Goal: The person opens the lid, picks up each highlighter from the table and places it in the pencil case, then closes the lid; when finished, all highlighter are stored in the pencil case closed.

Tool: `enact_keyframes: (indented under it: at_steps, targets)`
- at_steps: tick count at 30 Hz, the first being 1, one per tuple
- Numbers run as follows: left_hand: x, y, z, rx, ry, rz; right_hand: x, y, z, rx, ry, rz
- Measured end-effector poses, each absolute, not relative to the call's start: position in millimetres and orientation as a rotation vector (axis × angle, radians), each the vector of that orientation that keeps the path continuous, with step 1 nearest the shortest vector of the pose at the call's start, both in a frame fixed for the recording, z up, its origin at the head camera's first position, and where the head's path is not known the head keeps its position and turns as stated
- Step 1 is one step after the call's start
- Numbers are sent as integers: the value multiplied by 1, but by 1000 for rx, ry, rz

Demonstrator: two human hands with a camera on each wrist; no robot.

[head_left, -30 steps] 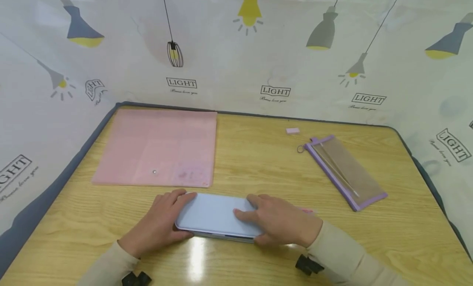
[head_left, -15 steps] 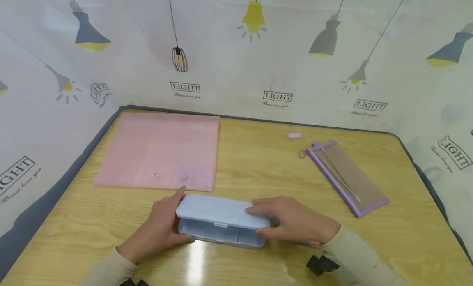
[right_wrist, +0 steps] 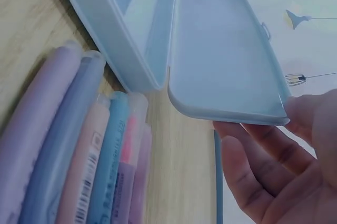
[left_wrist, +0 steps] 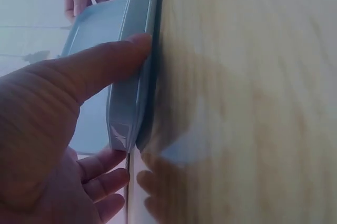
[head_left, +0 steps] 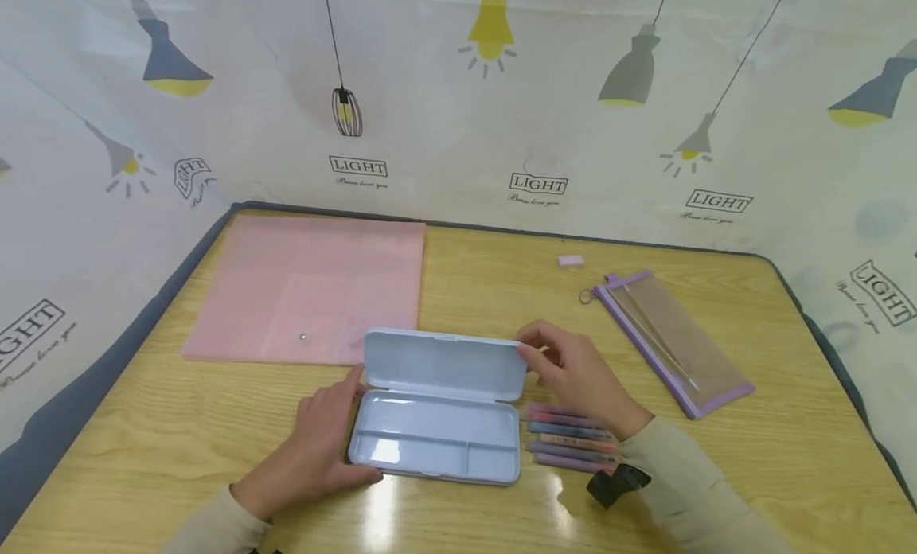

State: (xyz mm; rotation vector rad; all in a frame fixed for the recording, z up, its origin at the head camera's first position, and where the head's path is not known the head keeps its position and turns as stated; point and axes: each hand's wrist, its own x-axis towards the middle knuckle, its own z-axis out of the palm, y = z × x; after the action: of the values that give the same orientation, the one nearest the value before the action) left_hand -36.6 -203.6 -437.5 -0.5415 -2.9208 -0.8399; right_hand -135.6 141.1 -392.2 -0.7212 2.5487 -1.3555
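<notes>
A light blue pencil case point(head_left: 423, 417) stands on the table with its lid point(head_left: 444, 368) raised. Its tray has a long compartment along the back and two smaller ones in front, all bare. My left hand point(head_left: 311, 446) holds the tray's left end, thumb point(left_wrist: 113, 63) on the front side and fingers around the back corner. At the lid's right edge, my right hand point(head_left: 573, 371) pinches the rim between thumb and fingers point(right_wrist: 263, 155). Several pens point(head_left: 569, 438) lie side by side right of the case, under the right wrist.
Behind the case on the left lies a pink folder point(head_left: 315, 287). A mesh zip pouch point(head_left: 673, 343) with purple trim and thin sticks lies at the right, and a small pale eraser-like block point(head_left: 571, 261) sits near the back edge. Lamp-print cloth point(head_left: 444, 100) walls the table.
The right hand has swung the lid from nearly shut to upright, moving up and back with it. The tray and pens now show. My left hand stays at the left end.
</notes>
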Motion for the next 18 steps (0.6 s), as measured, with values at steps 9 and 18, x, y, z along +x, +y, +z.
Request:
enact_keyframes:
  at_steps: [9, 18]
  targets:
    - [-40, -203, -433, -551, -2923, -907, -142, 136, -393, -686, 2548, -1402]
    - [-44, -202, -430, -565, -2975, -956, -145, 134, -393, -608, 2516, -1429]
